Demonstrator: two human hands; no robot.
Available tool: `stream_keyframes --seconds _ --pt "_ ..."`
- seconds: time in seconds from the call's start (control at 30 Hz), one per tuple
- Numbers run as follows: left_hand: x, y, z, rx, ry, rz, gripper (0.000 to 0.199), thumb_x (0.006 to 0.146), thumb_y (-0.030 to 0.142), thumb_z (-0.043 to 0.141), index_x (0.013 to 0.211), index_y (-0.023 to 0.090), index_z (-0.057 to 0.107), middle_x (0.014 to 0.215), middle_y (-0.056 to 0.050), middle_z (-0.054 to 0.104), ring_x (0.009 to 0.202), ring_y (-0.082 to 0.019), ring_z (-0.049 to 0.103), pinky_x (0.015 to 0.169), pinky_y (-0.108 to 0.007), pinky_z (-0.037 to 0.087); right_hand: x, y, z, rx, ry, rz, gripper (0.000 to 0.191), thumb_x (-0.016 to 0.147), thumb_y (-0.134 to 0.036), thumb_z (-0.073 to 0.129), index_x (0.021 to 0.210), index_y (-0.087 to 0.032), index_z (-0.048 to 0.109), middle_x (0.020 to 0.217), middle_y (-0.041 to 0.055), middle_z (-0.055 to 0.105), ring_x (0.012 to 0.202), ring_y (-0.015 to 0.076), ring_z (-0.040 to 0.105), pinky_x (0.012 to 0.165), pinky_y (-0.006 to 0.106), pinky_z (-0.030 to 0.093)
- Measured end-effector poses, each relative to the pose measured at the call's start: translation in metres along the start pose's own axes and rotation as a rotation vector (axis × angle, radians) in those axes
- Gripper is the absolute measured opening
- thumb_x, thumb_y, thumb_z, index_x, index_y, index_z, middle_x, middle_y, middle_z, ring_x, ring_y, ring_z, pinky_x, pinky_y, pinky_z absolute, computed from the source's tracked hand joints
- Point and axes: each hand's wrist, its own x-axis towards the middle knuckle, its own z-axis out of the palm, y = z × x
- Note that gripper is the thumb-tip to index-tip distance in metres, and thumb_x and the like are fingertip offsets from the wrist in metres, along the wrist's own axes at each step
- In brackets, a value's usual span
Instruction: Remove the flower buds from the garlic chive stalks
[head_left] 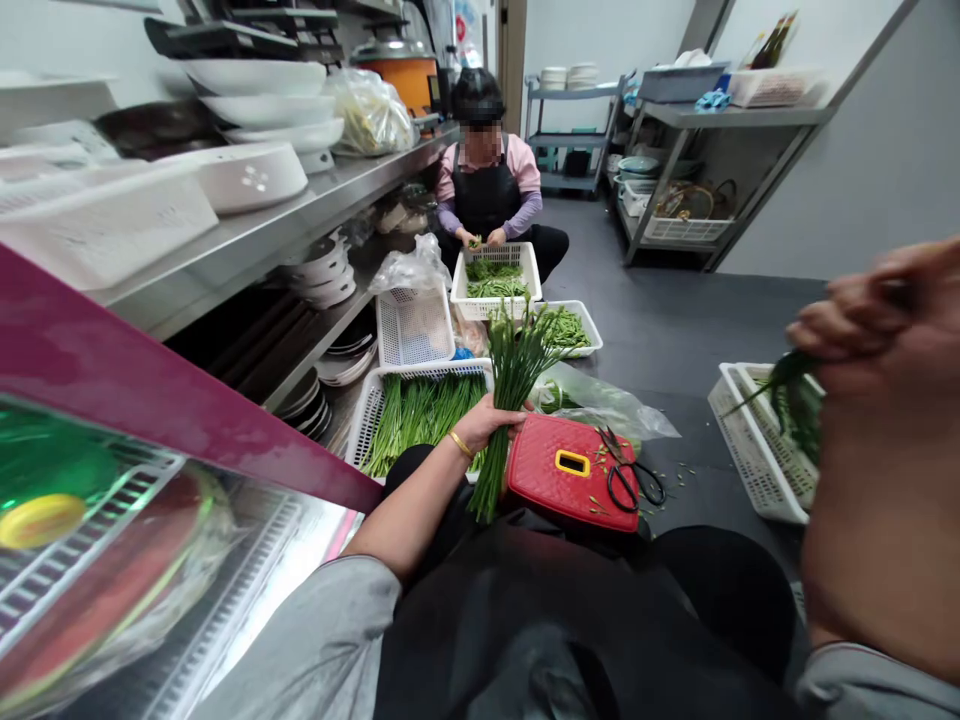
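Note:
My left hand (491, 428), a gold bracelet at its wrist, is closed around an upright bunch of green flowering chives (517, 355). The bunch leans over the left side of a red plastic stool (551, 455). Black-handled scissors (628, 475) lie on the stool among small green trimmings. At the far right my right hand (870, 310) is raised close to the camera, fingers curled. Dark green leaves (796, 395) hang from its fingers over a white basket (742, 450); the grip itself is partly hidden. A white basket (360, 425) of long chives (424, 415) sits beyond my left forearm.
A co-worker (487, 185) squats ahead, hands over a white basket (459, 290) of green vegetables. A clear plastic bag (615, 400) lies beyond the stool. Steel shelving (247, 240) with dishes runs along the left; a steel table (750, 115) stands at the back right.

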Motion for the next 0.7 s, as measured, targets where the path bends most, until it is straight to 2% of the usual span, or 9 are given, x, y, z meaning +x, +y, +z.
stream_keyframes --seconds 0.07,0.17,0.23,0.33,0.47,0.53,0.7 --pt "0.004 0.002 -0.001 0.013 0.033 0.021 0.043 0.050 0.032 0.084 0.079 0.009 0.062 0.049 0.003 0.055 0.043 -0.007 0.046 0.045 -0.022 0.034 -0.014 0.007 0.046 0.188 -0.028 0.166 0.037 0.065 -0.054 0.079 0.062 -0.024 0.057 0.042 -0.0084 0.017 0.031 0.0025 0.014 0.035 0.024 0.005" --pt "0.008 0.007 -0.001 0.017 0.058 0.070 0.044 0.048 0.034 0.086 0.077 0.009 0.064 0.062 -0.004 0.065 0.051 -0.010 0.055 0.047 -0.022 0.037 -0.037 0.029 0.102 0.380 -0.194 0.442 0.037 0.063 -0.049 0.082 0.065 -0.022 0.057 0.043 -0.0106 0.017 0.032 0.0019 0.012 0.032 0.018 0.009" --pt "0.010 0.011 0.001 0.003 0.035 0.097 0.044 0.049 0.034 0.087 0.077 0.009 0.065 0.075 -0.008 0.070 0.062 -0.014 0.062 0.052 -0.023 0.042 -0.047 0.044 0.131 0.459 -0.317 0.570 0.041 0.065 -0.052 0.079 0.067 -0.020 0.054 0.042 -0.0120 0.016 0.034 0.0019 0.009 0.031 0.016 0.011" --pt "0.011 0.012 0.009 -0.052 -0.016 0.097 0.045 0.047 0.033 0.090 0.077 0.009 0.066 0.075 -0.006 0.070 0.069 -0.016 0.065 0.065 -0.027 0.049 -0.050 0.061 0.160 0.540 -0.399 0.625 0.044 0.066 -0.055 0.077 0.067 -0.019 0.050 0.042 -0.0128 0.018 0.034 0.0015 0.010 0.031 0.015 0.013" --pt "0.006 0.005 0.022 -0.147 -0.159 0.006 0.049 0.045 0.034 0.092 0.077 0.009 0.065 0.069 -0.004 0.067 0.065 -0.017 0.065 0.071 -0.032 0.051 -0.036 0.069 0.172 0.577 -0.312 0.568 0.046 0.062 -0.050 0.081 0.067 -0.019 0.048 0.043 -0.0127 0.022 0.033 0.0014 0.014 0.031 0.014 0.014" --pt "0.001 0.000 0.028 -0.184 -0.235 -0.054 0.049 0.049 0.036 0.091 0.081 0.008 0.064 0.071 -0.007 0.068 0.065 -0.019 0.067 0.071 -0.034 0.052 -0.030 0.069 0.168 0.568 -0.277 0.559 0.046 0.060 -0.050 0.082 0.067 -0.019 0.048 0.043 -0.0127 0.022 0.033 0.0014 0.014 0.031 0.014 0.013" --pt "-0.007 -0.008 0.035 -0.235 -0.318 -0.126 0.056 0.052 0.035 0.090 0.095 0.009 0.065 0.073 -0.007 0.070 0.064 -0.020 0.068 0.070 -0.035 0.054 -0.026 0.065 0.157 0.555 -0.252 0.482 0.045 0.064 -0.051 0.080 0.068 -0.019 0.048 0.044 -0.0120 0.020 0.034 0.0021 0.014 0.032 0.015 0.015"
